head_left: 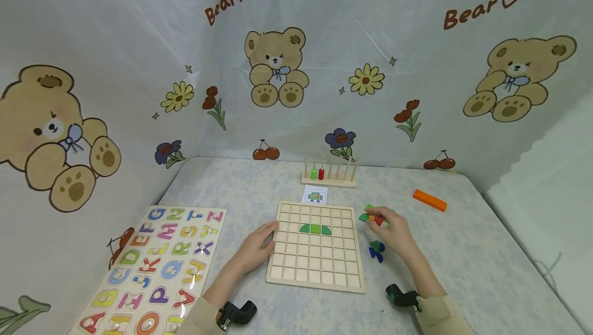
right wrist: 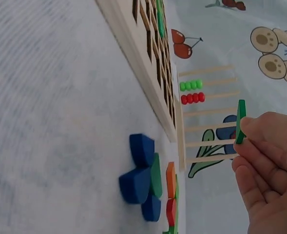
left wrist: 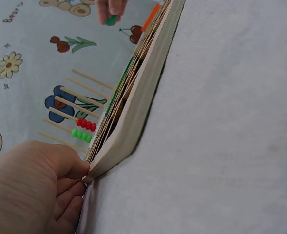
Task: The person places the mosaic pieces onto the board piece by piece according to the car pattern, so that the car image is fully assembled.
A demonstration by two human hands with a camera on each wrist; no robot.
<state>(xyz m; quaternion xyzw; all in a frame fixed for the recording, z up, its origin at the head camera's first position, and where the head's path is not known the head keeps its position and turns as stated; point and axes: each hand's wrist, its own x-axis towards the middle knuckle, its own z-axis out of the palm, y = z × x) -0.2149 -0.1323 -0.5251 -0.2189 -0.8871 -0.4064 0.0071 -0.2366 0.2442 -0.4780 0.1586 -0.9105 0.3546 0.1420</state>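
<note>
A wooden grid board lies on the table, with a light green square tile between two darker green rounded tiles in one row. My left hand rests at the board's left edge, its fingertips touching the rim. Right of the board, my right hand pinches a thin green tile between thumb and finger, raised off the table. Beneath that hand lie a red tile and an orange tile. Blue tiles and a green tile lie clustered nearer.
Behind the board are a small pattern card and a wooden peg rack with green and red beads. An alphabet board lies at the left. An orange bar sits far right. A bear-print cloth hangs behind.
</note>
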